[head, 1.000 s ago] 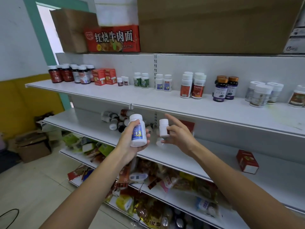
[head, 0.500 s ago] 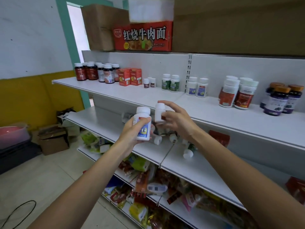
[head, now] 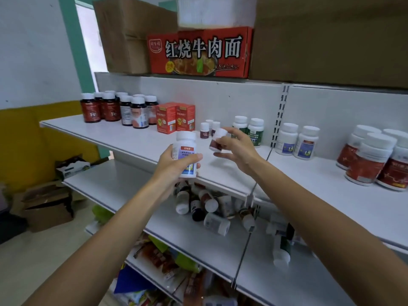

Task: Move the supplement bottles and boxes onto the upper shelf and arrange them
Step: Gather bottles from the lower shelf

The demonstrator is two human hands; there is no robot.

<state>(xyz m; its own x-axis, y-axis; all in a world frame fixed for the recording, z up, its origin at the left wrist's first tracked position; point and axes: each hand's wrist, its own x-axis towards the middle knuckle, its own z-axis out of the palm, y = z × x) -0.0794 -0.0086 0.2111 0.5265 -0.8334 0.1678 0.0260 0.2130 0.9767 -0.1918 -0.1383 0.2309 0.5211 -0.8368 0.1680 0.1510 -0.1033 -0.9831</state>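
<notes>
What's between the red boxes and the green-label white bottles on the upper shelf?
Head view: small maroon-label bottles; right hand holds another small bottle in front.

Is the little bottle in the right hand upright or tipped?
Tipped: the small bottle pinched in the right hand leans, white cap up and rightward, unlike the upright bottles standing behind it.

So a cluster of bottles (head: pixel 117 109) is sitting on the upper shelf (head: pixel 123 138), left end, with two boxes (head: pixel 175 117) standing just right of it. A pile of bottles (head: pixel 203 204) is lying on the lower shelf (head: pixel 114 186), under the upper shelf's front edge. The left hand (head: pixel 172 166) is holding a large bottle (head: pixel 186 155) by that edge, and the right hand (head: pixel 238 151) is holding a small bottle (head: pixel 217 140) to its right.
</notes>
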